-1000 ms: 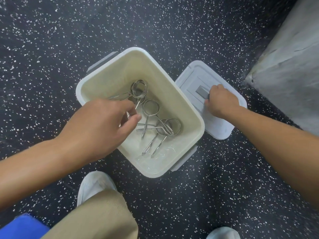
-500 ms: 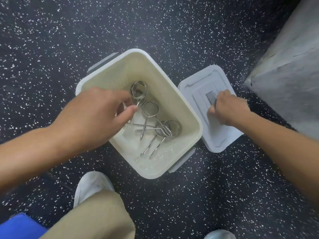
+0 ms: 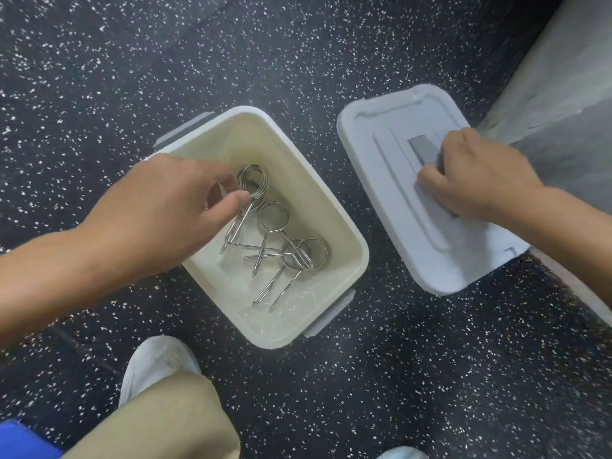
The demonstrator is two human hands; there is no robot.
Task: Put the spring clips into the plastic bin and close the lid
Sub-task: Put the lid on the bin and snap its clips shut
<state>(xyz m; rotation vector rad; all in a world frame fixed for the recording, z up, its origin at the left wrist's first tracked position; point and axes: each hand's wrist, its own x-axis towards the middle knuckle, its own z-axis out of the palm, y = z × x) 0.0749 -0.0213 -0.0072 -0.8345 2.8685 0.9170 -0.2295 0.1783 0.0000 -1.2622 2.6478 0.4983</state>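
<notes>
**Clips in the bin, lid still off**

The spring clips [image 3: 275,240] lie in a loose tangle on the floor of the plastic bin [image 3: 351,233], several crossed over one another. My left hand [image 3: 165,207] reaches in over the near rim, thumb and forefinger pinching the coiled clip [image 3: 253,180] at the far end of the pile; I judge it the last one going in. The lid [image 3: 374,180] sits well apart to the right on the speckled floor [image 3: 430,376], and my right hand [image 3: 477,173] is curled tight around its grey handle [image 3: 422,147]. Left to do: release the clip, carry the lid across, seat it, and probably snap the grey side latches [image 3: 328,314].
</notes>
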